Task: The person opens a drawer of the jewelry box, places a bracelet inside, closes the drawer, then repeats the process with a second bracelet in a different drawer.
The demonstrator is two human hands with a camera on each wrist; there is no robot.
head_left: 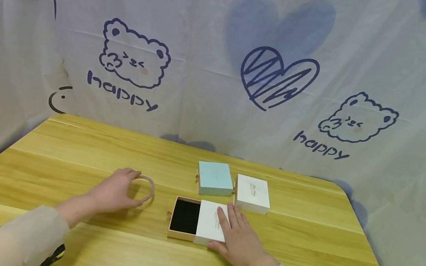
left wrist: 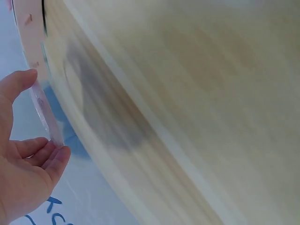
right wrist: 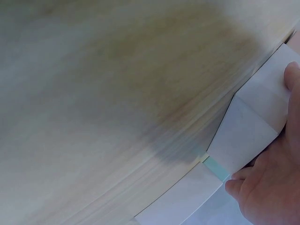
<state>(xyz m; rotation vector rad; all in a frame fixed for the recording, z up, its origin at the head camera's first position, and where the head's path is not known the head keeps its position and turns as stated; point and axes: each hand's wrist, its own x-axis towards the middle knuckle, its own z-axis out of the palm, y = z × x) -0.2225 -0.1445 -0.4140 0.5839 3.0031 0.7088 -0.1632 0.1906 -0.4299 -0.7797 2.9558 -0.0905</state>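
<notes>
My left hand (head_left: 116, 191) holds a thin, pale pink bangle (head_left: 153, 189) upright between thumb and fingertips, left of a white drawer-style jewelry box (head_left: 207, 223). In the left wrist view the bangle (left wrist: 45, 110) shows edge-on, spanning from thumb to fingers. The box's drawer (head_left: 169, 233) is pulled partway out to the left, baring a black lining (head_left: 186, 216). Over the right end of the box lies my right hand (head_left: 243, 245). Its thumb is at the near side and its fingers reach across the top and far corner, gripping the white sleeve (right wrist: 243, 133).
Behind the half-opened box sit a light blue box (head_left: 215, 177) and another white box (head_left: 252, 192), side by side and closed. All stand on a wood-grain table (head_left: 80, 149). A printed white cloth (head_left: 202, 94) hangs along its back and sides.
</notes>
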